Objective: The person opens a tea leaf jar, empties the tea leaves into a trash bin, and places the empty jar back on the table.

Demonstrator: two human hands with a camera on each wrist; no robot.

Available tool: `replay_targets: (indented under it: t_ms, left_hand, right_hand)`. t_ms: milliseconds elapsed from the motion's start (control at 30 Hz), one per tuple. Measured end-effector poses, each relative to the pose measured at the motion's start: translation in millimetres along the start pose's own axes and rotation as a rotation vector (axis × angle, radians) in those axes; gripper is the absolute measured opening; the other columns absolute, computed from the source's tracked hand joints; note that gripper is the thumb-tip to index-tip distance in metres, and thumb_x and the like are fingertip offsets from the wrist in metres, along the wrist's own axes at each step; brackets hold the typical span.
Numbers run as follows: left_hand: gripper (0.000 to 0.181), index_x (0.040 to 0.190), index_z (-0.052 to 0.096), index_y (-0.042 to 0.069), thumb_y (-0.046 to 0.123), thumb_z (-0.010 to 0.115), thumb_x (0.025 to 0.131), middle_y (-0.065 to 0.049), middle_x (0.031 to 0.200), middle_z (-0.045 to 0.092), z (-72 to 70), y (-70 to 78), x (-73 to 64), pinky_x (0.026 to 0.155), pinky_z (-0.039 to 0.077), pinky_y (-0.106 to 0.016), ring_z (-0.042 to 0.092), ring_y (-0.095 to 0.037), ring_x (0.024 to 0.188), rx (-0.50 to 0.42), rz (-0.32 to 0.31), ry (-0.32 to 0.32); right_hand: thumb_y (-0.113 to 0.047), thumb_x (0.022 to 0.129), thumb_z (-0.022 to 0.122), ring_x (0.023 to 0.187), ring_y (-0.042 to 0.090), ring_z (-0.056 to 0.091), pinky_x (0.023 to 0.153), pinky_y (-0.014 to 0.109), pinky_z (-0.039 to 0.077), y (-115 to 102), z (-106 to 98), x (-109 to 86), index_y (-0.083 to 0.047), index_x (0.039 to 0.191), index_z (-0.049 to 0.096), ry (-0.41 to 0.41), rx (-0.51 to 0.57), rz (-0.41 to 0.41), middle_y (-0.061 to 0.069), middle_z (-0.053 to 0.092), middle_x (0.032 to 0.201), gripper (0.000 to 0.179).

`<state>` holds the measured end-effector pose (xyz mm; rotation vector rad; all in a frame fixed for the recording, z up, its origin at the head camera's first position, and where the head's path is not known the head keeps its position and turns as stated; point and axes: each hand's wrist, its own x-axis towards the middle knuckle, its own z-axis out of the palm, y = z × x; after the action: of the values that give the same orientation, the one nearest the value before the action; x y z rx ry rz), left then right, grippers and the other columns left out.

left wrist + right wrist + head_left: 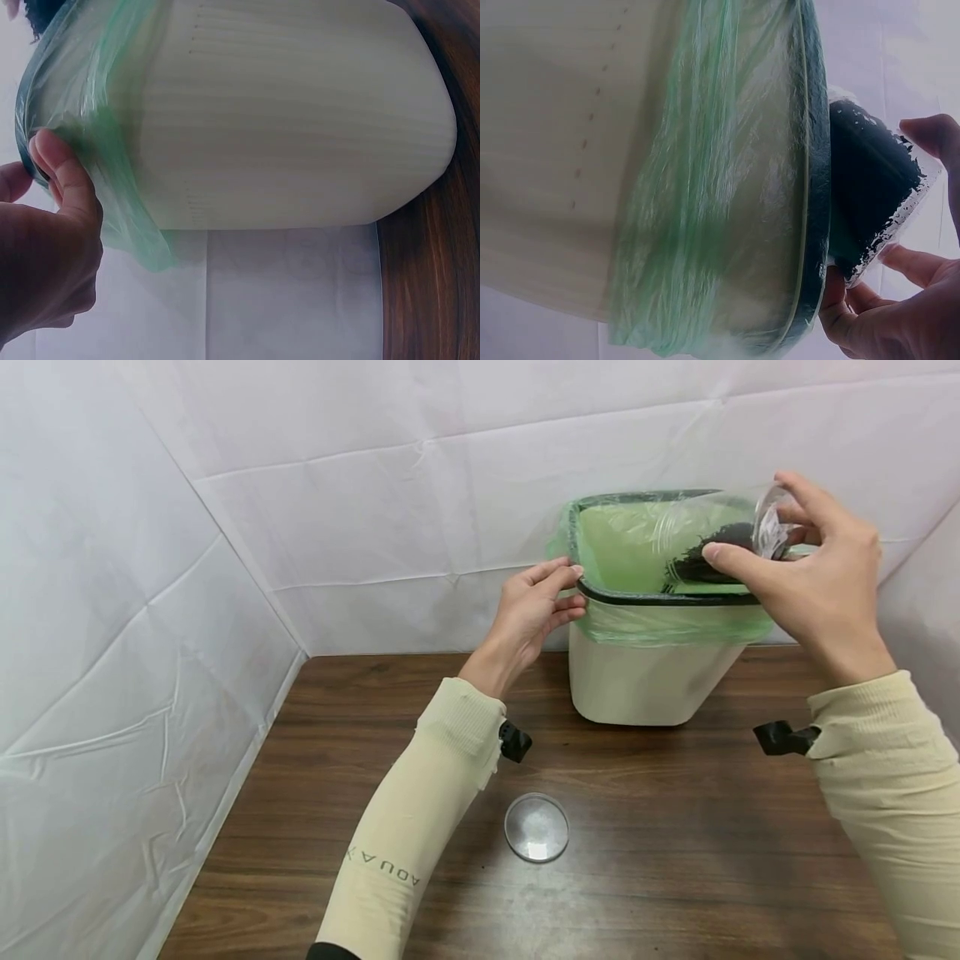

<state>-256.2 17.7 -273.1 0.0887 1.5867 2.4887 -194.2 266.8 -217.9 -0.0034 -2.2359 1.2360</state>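
Note:
My right hand grips a clear jar near its base, fingers and thumb spread around it. The jar lies tilted on its side over the opening of a cream trash bin, its mouth toward the left. Dark, loose flakes like dry tea leaves lie along its lower side; in the right wrist view the dark mass fills much of the jar's base. My left hand pinches the bin's black rim at the left corner, over the green bag lining it.
A round, clear lid lies flat on the brown wooden table, in front of the bin. White cloth walls stand behind the bin and at both sides. Small dark specks dot the table near the lid.

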Motion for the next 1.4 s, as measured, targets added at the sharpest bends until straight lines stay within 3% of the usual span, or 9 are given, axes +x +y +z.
replay_targets:
  t_ms: [567, 867, 1133, 1400]
  left_hand:
    - [0.039, 0.135, 0.063, 0.008, 0.01, 0.07, 0.096, -0.005, 0.107, 0.068, 0.0, 0.1, -0.6, 0.071, 0.059, -0.029, 0.065, -0.018, 0.072, 0.012, -0.008, -0.001]
    - [0.041, 0.136, 0.062, 0.008, 0.01, 0.07, 0.097, -0.005, 0.11, 0.067, 0.6, -0.5, -0.8, 0.071, 0.059, -0.028, 0.065, -0.017, 0.072, 0.014, -0.008, -0.002]
    - [0.042, 0.138, 0.061, 0.008, 0.011, 0.07, 0.097, -0.004, 0.112, 0.067, -0.8, -0.7, -0.9, 0.07, 0.058, -0.029, 0.065, -0.017, 0.072, 0.02, -0.008, -0.004]
    - [0.041, 0.137, 0.061, 0.008, 0.011, 0.07, 0.097, -0.004, 0.112, 0.067, -3.2, -0.9, -0.8, 0.07, 0.058, -0.028, 0.064, -0.017, 0.071, 0.014, -0.004, 0.0]
  right_hand:
    - [-0.025, 0.075, 0.087, 0.093, 0.003, 0.047, 0.07, 0.022, 0.035, -0.6, -2.1, 2.8, -0.034, 0.147, 0.052, 0.002, 0.0, 0.011, 0.014, 0.058, 0.139, 0.08]
    - [-0.02, 0.074, 0.088, 0.094, 0.006, 0.048, 0.069, 0.02, 0.04, 0.3, -3.2, 2.5, -0.03, 0.147, 0.053, 0.006, 0.052, 0.043, 0.007, 0.058, 0.128, 0.081]
    - [-0.02, 0.075, 0.087, 0.097, 0.004, 0.044, 0.071, 0.021, 0.038, 3.5, -4.9, 3.3, -0.031, 0.148, 0.052, 0.007, 0.048, 0.064, 0.011, 0.054, 0.14, 0.082]
    - [-0.021, 0.075, 0.087, 0.097, 0.004, 0.042, 0.074, 0.022, 0.035, 7.0, -5.3, 4.3, -0.031, 0.147, 0.052, 0.012, 0.027, 0.065, 0.01, 0.054, 0.142, 0.081]
